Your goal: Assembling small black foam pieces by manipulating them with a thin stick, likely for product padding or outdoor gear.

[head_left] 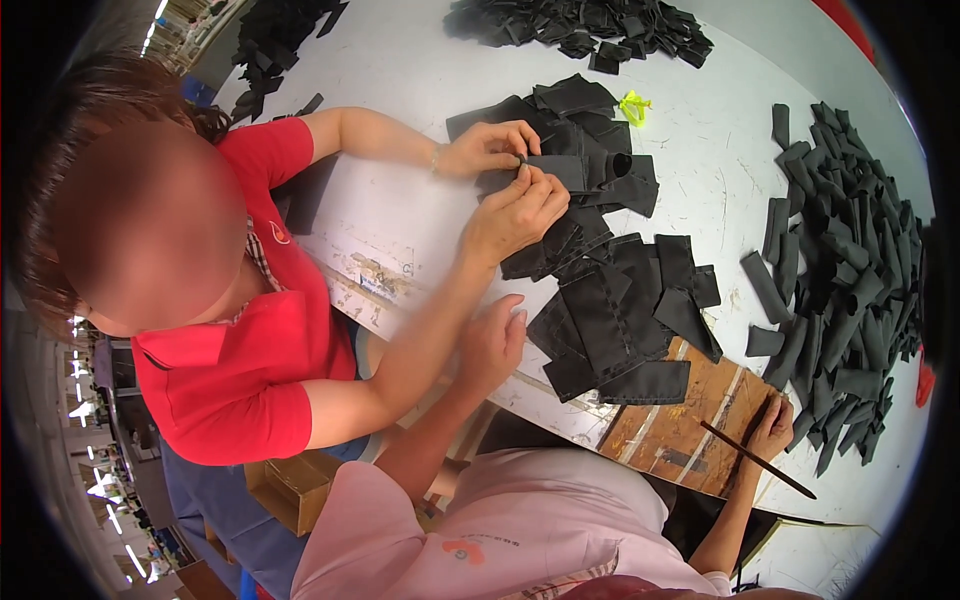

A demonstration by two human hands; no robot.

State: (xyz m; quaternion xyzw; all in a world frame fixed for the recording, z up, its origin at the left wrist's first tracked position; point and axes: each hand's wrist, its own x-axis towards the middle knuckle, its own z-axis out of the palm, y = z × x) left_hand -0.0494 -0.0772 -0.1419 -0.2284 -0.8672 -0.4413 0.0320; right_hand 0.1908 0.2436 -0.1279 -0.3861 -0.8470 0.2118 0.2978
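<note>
Resting at the near edge of the bench (400,230), the left hand (492,345) has its fingers (514,318) loosely curled and empty. It lies just beside the flat stack of black fabric pieces (605,320); contact cannot be told. Likely parked there so the next piece is within reach.

The right hand (772,425) is closed round the upper end of a thin dark stick (757,461). The stick slants down and away over the wooden board (680,430), held pen-like, probably so the tip stays free.

The stack overlaps the board's far edge. A heap of narrow black tubes (850,270) lies well apart to the right, apparently kept separate from the flat pieces.

A co-worker in a red shirt pinches one black piece (560,170) between both hands (510,185), above a second loose stack.
</note>
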